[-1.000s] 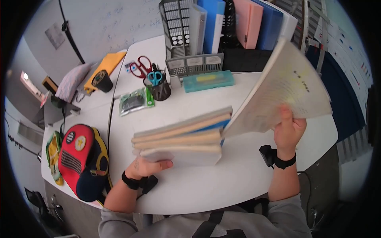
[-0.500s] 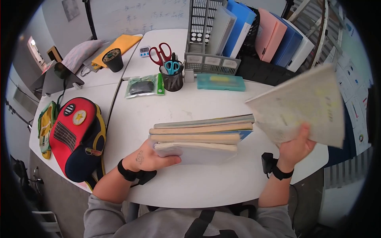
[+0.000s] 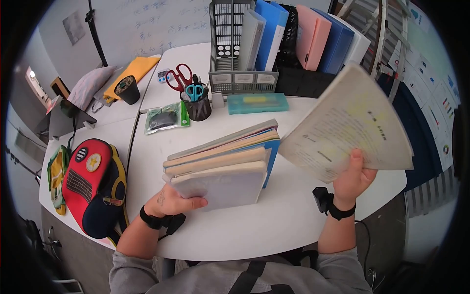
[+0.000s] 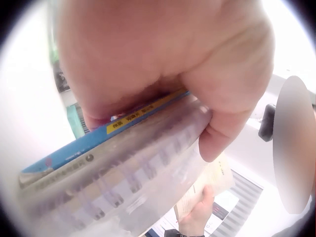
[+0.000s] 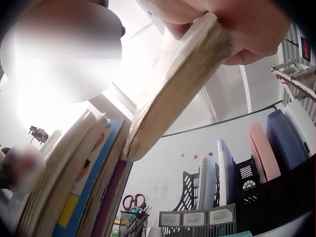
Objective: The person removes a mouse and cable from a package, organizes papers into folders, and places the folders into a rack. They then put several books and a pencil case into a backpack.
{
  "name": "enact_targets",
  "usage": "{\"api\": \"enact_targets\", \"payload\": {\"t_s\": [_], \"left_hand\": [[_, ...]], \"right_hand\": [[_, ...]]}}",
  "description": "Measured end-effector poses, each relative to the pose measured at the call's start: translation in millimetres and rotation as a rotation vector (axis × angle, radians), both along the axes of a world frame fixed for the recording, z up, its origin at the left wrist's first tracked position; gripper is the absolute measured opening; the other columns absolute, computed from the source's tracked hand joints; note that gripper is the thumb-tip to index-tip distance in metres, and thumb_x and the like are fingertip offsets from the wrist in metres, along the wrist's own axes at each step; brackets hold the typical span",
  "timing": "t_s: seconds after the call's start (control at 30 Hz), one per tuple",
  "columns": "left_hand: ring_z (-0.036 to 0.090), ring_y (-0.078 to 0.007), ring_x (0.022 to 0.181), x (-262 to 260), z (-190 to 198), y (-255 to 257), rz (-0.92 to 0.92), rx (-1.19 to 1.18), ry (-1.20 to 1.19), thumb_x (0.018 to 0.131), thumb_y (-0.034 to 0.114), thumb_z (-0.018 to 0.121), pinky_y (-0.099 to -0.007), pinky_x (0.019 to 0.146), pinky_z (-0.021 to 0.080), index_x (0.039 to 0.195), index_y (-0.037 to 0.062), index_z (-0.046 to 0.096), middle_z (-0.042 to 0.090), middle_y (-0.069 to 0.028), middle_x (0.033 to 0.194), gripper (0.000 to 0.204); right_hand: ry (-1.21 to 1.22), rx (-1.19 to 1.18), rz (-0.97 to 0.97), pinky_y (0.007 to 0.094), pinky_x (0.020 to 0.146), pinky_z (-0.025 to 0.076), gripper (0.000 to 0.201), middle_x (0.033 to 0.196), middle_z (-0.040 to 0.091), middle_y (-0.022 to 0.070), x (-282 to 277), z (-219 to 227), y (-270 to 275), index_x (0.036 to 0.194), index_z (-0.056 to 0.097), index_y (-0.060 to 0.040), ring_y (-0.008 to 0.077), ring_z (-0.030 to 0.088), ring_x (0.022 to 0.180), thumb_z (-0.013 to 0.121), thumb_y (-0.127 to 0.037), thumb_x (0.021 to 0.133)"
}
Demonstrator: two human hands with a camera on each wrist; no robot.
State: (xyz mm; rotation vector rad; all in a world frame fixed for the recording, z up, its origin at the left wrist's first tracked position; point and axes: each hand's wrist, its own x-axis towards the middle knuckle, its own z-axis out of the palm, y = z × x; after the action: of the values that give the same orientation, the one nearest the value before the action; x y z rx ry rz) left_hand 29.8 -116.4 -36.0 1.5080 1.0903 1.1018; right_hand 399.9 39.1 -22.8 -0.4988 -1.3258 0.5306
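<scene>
My left hand (image 3: pixel 174 200) grips a stack of books (image 3: pixel 220 186) from its left end, thumb across the pale front cover. The stack is tilted above the table, page edges upward, and a blue book (image 3: pixel 272 159) juts out at its right. In the left wrist view the spines show, among them a spiral-bound notebook (image 4: pixel 133 180) by the thumb. My right hand (image 3: pixel 353 179) holds a worn, thick paperback (image 3: pixel 338 125) with its thumb on a printed page marked in yellow. The paperback's lower left corner is close to the stack's right end; its far side is hidden.
Behind stand a grey file rack (image 3: pixel 240 81) with folders, a teal pencil case (image 3: pixel 258 104), a pen cup (image 3: pixel 198 107) with scissors and a packaged item (image 3: pixel 166 119). A red backpack (image 3: pixel 90 183) lies at left, near a potted plant (image 3: pixel 127 90).
The stack has tipped so more of its front cover shows, and the blue book stands out further. The paperback in my right hand has swung about and back up. The head view has shifted.
</scene>
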Motion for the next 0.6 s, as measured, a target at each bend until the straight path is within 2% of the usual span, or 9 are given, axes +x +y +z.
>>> {"api": "enact_targets", "payload": {"t_s": [0.13,0.2,0.23,0.3,0.37,0.43,0.53,0.6], "left_hand": [[0.051,-0.0213,0.12,0.3,0.5,0.1,-0.039,0.004,-0.005,0.081,0.007,0.08,-0.0357,0.102,0.042,0.14,-0.0002,0.05,0.058,-0.0094,0.132,0.067],[0.052,-0.0214,0.118,1.3,-1.3,-0.8,0.006,-0.072,-0.037,0.077,0.017,0.085,-0.0368,0.1,0.043,0.139,0.0004,0.051,0.058,-0.0089,0.13,0.073],[0.052,-0.0214,0.118,0.5,-2.6,-1.1,0.01,-0.071,-0.039,0.077,0.017,0.085,-0.0368,0.1,0.043,0.139,0.0004,0.051,0.058,-0.0089,0.13,0.073],[0.052,-0.0212,0.117,-2.8,-5.4,-0.7,-0.011,-0.046,-0.008,0.08,0.008,0.081,-0.0354,0.1,0.043,0.138,-0.0001,0.051,0.059,-0.0094,0.129,0.066],[0.053,-0.0213,0.116,-3.9,-6.6,-1.6,-0.007,-0.038,0.009,0.08,0.008,0.081,-0.0353,0.099,0.044,0.137,0.0,0.052,0.059,-0.0094,0.129,0.065],[0.053,-0.0213,0.116,-5.3,-7.8,-3.1,-0.005,-0.032,0.026,0.079,0.008,0.081,-0.0353,0.098,0.044,0.137,0.0,0.052,0.059,-0.0094,0.128,0.064],[0.053,-0.0212,0.116,-6.9,-7.1,-5.8,-0.018,-0.038,0.025,0.079,0.008,0.08,-0.0349,0.097,0.045,0.134,0.0001,0.056,0.061,-0.01,0.126,0.061],[0.055,-0.0212,0.112,-5.5,-1.7,-9.0,-0.028,-0.147,0.002,0.078,0.007,0.079,-0.0351,0.095,0.047,0.13,0.0009,0.06,0.063,-0.01,0.123,0.055]], "right_hand": [[-0.028,0.05,-0.086,0.0408,0.108,0.044,0.045,0.14,0.053,0.017,8.5,1.0,-5.4,0.141,0.044,0.001,0.0254,0.055,0.124,0.055,-0.006,0.098],[0.394,0.036,0.065,0.0418,0.108,0.044,0.046,0.14,0.053,0.0163,16.6,19.3,-15.1,0.14,0.045,0.0002,0.0255,0.055,0.125,0.057,-0.005,0.096],[0.344,0.109,0.184,0.0432,0.108,0.044,0.048,0.14,0.052,0.016,25.1,22.3,-13.9,0.141,0.044,-0.0011,0.0263,0.054,0.125,0.058,-0.006,0.095],[0.279,0.118,0.165,0.0424,0.107,0.044,0.046,0.14,0.053,0.0162,17.2,19.2,-17.3,0.14,0.045,0.0003,0.0256,0.054,0.125,0.058,-0.006,0.095],[0.221,0.127,0.133,0.0416,0.106,0.045,0.045,0.14,0.053,0.0164,8.4,13.9,-19.9,0.139,0.046,0.0018,0.025,0.055,0.124,0.057,-0.006,0.096],[-0.056,0.174,-0.091,0.039,0.105,0.045,0.038,0.135,0.058,0.016,0.9,8.5,-17.4,0.132,0.053,0.0056,0.0233,0.057,0.12,0.057,-0.005,0.095],[-0.03,0.122,-0.023,0.0361,0.103,0.044,0.031,0.127,0.063,0.0148,-7.4,8.2,-16.2,0.124,0.059,0.0081,0.0211,0.059,0.115,0.058,-0.004,0.095],[-0.073,0.074,0.029,0.0353,0.102,0.044,0.03,0.125,0.065,0.0136,-9.9,4.8,-17.0,0.123,0.06,0.007,0.0203,0.06,0.114,0.058,-0.004,0.095]]}}
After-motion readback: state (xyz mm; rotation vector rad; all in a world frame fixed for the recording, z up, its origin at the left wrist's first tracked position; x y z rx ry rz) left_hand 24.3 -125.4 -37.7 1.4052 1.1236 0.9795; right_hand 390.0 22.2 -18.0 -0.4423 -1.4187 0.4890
